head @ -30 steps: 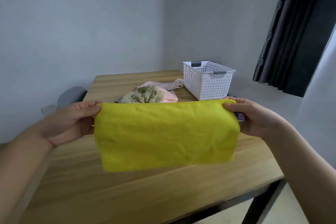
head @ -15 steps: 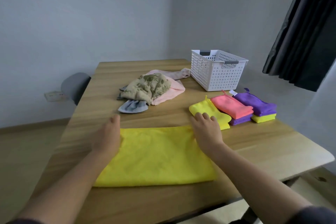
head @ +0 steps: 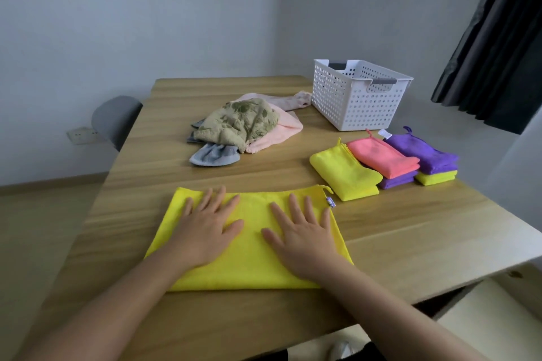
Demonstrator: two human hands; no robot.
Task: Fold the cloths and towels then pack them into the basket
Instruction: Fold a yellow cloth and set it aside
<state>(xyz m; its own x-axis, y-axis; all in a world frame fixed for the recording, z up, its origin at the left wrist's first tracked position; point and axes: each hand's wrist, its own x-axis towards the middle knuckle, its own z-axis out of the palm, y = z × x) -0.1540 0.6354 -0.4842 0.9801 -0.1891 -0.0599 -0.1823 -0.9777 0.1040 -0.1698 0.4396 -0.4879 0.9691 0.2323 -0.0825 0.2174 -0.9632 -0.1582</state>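
A yellow cloth (head: 252, 267), folded in half, lies flat on the wooden table (head: 410, 228) near its front edge. My left hand (head: 205, 226) and my right hand (head: 302, 231) press on it side by side, palms down, fingers spread and straight. To the right sit folded cloths: a yellow one (head: 343, 174), a pink one (head: 384, 157) on a purple one, and a purple one (head: 422, 152) on a yellow one. An unfolded pile lies mid-table: an olive patterned towel (head: 237, 123), a pink towel (head: 281, 132), a grey cloth (head: 214, 155). The white perforated basket (head: 355, 97) stands at the back right.
A grey chair (head: 114, 117) stands at the table's left side, by a wall socket. A dark curtain (head: 498, 38) hangs at the right. The table's right and front edges drop to the floor.
One second ago both hands held the yellow cloth up by its top corners. They laid it on the table, then slid from its far edge onto its middle, pressing it flat.
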